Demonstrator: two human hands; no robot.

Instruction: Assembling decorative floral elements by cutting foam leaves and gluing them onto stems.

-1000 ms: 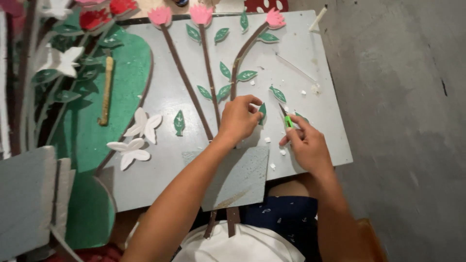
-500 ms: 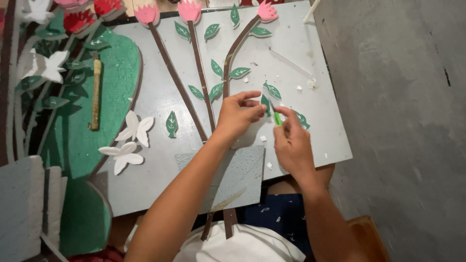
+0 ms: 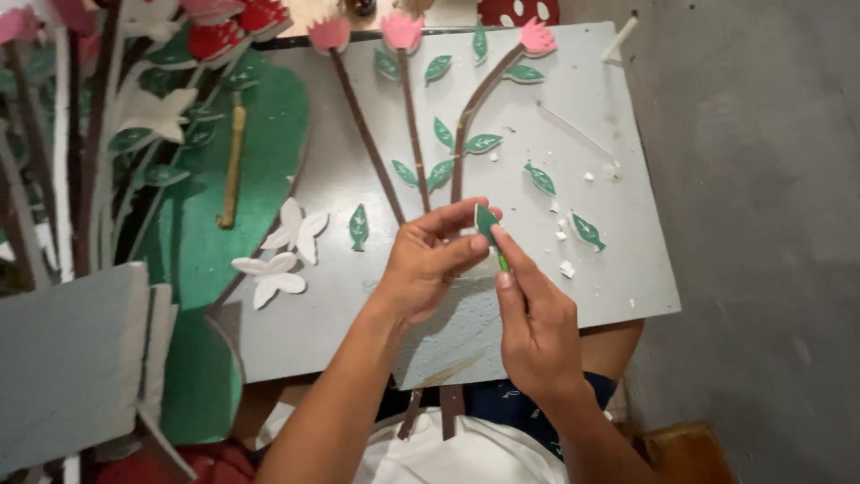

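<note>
Closest to us, our left hand (image 3: pixel 430 264) is pinched shut on a small flat green foam leaf (image 3: pixel 485 220), thumb and fingers curled in tight, while our right hand (image 3: pixel 537 327) is closed around a thin green tool (image 3: pixel 503 261) whose tip touches that leaf. Both hover together over the pale grey foam board (image 3: pixel 618 260), which looks matte and speckled with white crumbs. Further out, 3 brown stems (image 3: pixel 408 99) with pink tulip heads lie flat, plus 2 white butterfly cutouts (image 3: pixel 282 255) to the left.
</note>
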